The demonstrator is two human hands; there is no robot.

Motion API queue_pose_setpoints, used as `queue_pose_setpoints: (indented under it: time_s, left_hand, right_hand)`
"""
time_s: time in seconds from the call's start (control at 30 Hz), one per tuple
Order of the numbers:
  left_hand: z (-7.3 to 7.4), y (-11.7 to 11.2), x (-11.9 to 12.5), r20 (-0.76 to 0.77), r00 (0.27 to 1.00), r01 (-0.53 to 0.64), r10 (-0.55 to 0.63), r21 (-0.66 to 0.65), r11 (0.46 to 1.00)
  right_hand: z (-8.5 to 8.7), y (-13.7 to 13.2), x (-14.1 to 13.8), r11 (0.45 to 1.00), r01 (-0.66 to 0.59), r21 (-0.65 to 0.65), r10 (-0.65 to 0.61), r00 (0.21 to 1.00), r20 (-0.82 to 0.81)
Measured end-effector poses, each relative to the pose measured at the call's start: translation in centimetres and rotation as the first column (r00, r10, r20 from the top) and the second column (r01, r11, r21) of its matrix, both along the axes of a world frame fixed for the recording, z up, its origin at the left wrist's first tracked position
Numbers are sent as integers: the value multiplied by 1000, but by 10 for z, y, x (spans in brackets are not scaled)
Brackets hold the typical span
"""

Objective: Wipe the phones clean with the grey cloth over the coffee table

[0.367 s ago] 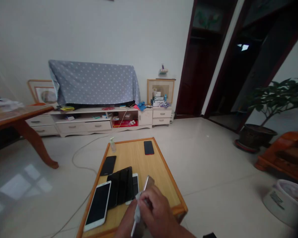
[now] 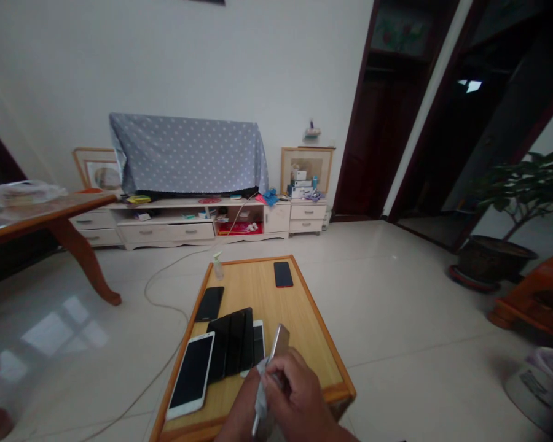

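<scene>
Head view: slim device (image 2: 279,339) (silvery).

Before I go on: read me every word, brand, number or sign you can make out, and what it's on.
None can be read.
White bucket: dark marking, too blurred to read.
Stacked boxes: any print is too small to read.
Held device and big white phone: no legible marking.

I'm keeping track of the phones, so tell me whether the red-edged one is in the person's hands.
No, the red-edged phone lies on the wooden table, near its far edge.
</scene>
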State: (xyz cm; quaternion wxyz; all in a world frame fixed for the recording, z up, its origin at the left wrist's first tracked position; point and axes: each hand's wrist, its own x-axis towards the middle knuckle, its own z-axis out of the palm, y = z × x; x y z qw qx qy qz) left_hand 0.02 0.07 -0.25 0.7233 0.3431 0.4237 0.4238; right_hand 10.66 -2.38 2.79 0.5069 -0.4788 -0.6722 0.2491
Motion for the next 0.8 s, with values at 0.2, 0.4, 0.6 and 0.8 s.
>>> queue_pose_setpoints:
  time_s: [0.2, 0.4, 0.6, 0.8]
  left_hand:
    - [11, -1, -9, -84, 996, -13, 10, -36, 999]
    - [18, 2, -15, 158, 975, -147, 155, -65, 987]
    - [26, 0, -21, 357, 931, 30, 79, -290, 956]
    - [38, 1, -31, 477, 856, -26, 200, -347, 938]
  right_hand:
    - [2, 20, 4, 970, 38, -241, -125, 925, -358]
    - [-8, 7, -12, 946, -161, -280, 33, 910, -414]
    - [-5, 5, -15, 996, -41, -74, 36, 997, -69]
    - [6, 26, 5, 988, 156, 6, -154, 982, -109]
